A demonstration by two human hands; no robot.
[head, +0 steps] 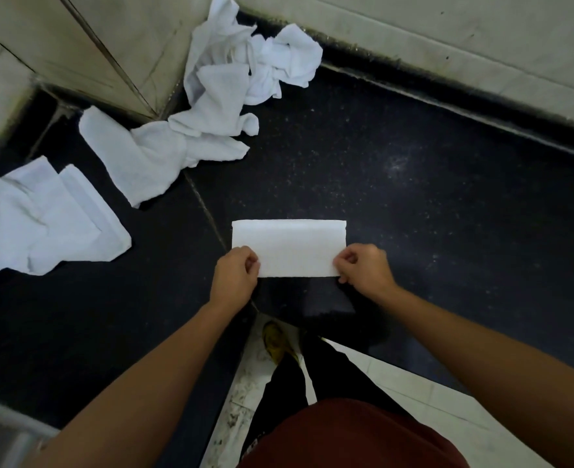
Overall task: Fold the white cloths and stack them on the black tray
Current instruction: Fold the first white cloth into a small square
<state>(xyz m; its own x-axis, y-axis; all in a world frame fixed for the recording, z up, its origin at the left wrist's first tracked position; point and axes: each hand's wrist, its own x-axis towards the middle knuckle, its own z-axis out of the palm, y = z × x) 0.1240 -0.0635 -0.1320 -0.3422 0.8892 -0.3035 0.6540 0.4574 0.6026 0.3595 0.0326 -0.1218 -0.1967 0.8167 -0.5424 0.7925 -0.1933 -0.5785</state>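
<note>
Far left of the folded cloth [292, 248], a loosely folded cloth [42, 224] lies spread on the black counter [414, 197]. A rumpled cloth [150, 157] lies up and left of the folded cloth. Beyond that, a crumpled heap [241, 69] sits against the wall corner, well apart from the folded cloth.

The left hand [235, 275] is at the folded cloth's near left corner, its fingers curled and pinching that corner. The folded cloth is a neat white rectangle, its long sides running left to right, over the counter near the counter's inner corner. It is not clear whether it rests flat or is lifted slightly. The right hand [363, 268] is at its near right corner, thumb and fingers closed on the edge.
</note>
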